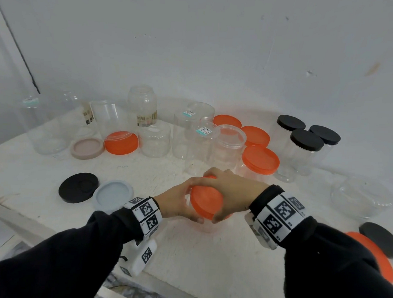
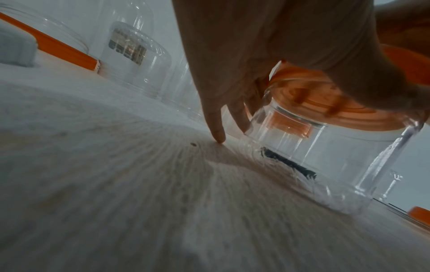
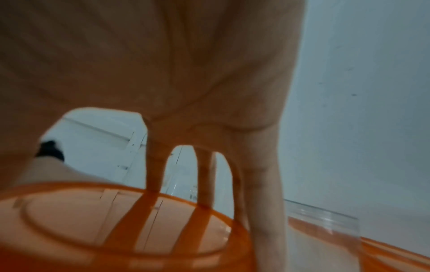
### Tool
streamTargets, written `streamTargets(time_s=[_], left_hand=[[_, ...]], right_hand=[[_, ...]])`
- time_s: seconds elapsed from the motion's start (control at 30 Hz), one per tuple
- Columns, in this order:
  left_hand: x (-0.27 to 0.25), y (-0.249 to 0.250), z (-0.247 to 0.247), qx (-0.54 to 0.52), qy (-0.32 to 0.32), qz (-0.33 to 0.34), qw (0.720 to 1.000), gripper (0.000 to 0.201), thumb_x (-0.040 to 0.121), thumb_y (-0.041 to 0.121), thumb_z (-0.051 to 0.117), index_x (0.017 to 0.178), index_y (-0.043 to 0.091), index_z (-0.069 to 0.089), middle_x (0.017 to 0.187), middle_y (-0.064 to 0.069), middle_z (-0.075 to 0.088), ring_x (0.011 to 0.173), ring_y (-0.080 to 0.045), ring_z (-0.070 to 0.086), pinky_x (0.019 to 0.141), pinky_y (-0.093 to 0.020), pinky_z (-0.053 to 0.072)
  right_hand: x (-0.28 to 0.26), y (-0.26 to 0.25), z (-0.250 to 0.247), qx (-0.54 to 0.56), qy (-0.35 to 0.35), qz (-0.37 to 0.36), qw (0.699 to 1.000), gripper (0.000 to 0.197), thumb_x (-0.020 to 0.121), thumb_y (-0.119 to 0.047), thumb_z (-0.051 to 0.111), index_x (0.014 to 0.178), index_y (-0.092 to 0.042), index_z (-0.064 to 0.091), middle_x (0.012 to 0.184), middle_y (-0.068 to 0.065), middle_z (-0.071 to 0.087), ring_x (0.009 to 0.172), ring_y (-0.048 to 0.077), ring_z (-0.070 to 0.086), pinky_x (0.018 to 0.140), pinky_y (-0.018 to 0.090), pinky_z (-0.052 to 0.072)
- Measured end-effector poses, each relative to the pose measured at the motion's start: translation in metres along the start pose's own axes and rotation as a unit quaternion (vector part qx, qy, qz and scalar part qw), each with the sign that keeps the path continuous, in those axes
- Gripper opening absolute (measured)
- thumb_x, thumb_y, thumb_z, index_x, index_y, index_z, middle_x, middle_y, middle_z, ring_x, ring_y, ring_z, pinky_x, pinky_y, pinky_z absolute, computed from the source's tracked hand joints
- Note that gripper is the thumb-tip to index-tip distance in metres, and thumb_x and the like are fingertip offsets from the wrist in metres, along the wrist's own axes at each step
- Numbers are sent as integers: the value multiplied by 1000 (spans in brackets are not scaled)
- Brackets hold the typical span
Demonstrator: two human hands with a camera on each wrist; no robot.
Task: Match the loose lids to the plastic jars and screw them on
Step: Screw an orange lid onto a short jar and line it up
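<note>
A: What's under the fingers?
B: A clear jar (image 2: 325, 165) on the table (image 1: 186, 261); the left hand (image 1: 177, 202) curls round its side below the rim, little finger tip on the table.
A: And above?
B: The orange lid (image 1: 205, 201) sits on the jar; the right hand (image 1: 234, 191) clamps it, fingers (image 3: 263, 184) spread over the edge.

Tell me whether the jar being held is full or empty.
Empty: through the clear jar under the orange lid, only table and reflections show.
</note>
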State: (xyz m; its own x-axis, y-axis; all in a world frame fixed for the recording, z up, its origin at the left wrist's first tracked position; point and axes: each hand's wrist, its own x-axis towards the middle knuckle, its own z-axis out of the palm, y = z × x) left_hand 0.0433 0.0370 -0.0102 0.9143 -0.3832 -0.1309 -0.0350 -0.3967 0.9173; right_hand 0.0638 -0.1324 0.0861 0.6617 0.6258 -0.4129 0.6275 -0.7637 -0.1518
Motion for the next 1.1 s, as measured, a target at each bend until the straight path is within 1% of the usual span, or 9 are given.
streamTargets(time_s=[0.1, 0.2, 0.33, 0.43, 0.67, 0.8, 0.9, 1.0, 1.1], left_hand=[[0, -1, -1, 0, -5, -1, 1000, 110, 44, 42, 85, 138, 33, 29, 133, 14, 45, 126, -4, 41, 106, -38, 39], [0, -1, -1, 3, -7, -9, 1000, 110, 45, 43, 85, 138, 33, 27, 133, 13, 45, 127, -4, 40, 107, -39, 38], [0, -1, 0, 6, 1, -9, 1000, 105, 44, 45, 84, 133, 35, 30, 130, 18, 43, 124, -3, 42, 106, -37, 39], [1, -3, -1, 4, -13, -4, 1000, 108, 46, 44, 84, 138, 33, 27, 132, 18, 42, 125, -3, 41, 107, -35, 38], [1, -4, 0, 1, -17, 3, 1000, 106, 49, 44, 83, 136, 36, 24, 133, 18, 41, 126, 2, 38, 106, -29, 36], [1, -3, -1, -10, -27, 6, 1000, 96, 53, 42, 83, 129, 43, 25, 132, 20, 37, 122, 6, 38, 96, -13, 39], [0, -3, -1, -16, -36, 12, 999, 105, 47, 48, 83, 135, 35, 27, 134, 21, 36, 124, 5, 37, 100, -17, 37], [1, -5, -1, -14, -40, 14, 999, 111, 47, 47, 84, 140, 29, 26, 136, 20, 35, 126, 5, 37, 101, -18, 36], [1, -5, -1, -8, -34, 5, 999, 106, 51, 41, 83, 138, 33, 22, 133, 22, 38, 125, 4, 37, 97, -15, 33]], right_hand=[[1, -7, 6, -38, 52, 44, 997, 87, 67, -63, 69, 140, -41, 26, 126, 3, 38, 111, 24, 41, 84, 35, 46], [0, -9, 9, -79, 70, 67, 992, 92, 70, -72, 59, 144, -30, 23, 130, 8, 39, 111, 28, 47, 82, 34, 43], [-4, -2, 1, -36, -8, -12, 999, 95, 71, -43, 76, 144, -44, 14, 153, -2, 8, 137, 27, 18, 102, 48, 39], [-3, -3, 0, -53, -24, -37, 998, 91, 72, -22, 77, 139, -50, 22, 150, -6, 11, 134, 26, 19, 99, 48, 42], [1, -4, 6, -86, 73, 50, 992, 92, 68, -71, 61, 144, -38, 22, 131, 2, 37, 115, 26, 38, 85, 37, 43], [-2, 0, 3, -13, -5, -7, 1000, 97, 69, -49, 75, 142, -48, 11, 150, -5, 11, 135, 25, 19, 100, 48, 40], [-3, 1, -1, -26, -27, -23, 999, 93, 70, -30, 78, 139, -52, 19, 147, -9, 13, 131, 25, 22, 99, 47, 42], [-2, 0, 2, -31, 18, 7, 999, 88, 69, -48, 75, 138, -50, 21, 134, -3, 28, 118, 24, 34, 91, 42, 46], [-1, -1, 4, -80, 54, 51, 994, 99, 65, -71, 65, 145, -35, 18, 132, 4, 35, 115, 26, 44, 86, 35, 44]])
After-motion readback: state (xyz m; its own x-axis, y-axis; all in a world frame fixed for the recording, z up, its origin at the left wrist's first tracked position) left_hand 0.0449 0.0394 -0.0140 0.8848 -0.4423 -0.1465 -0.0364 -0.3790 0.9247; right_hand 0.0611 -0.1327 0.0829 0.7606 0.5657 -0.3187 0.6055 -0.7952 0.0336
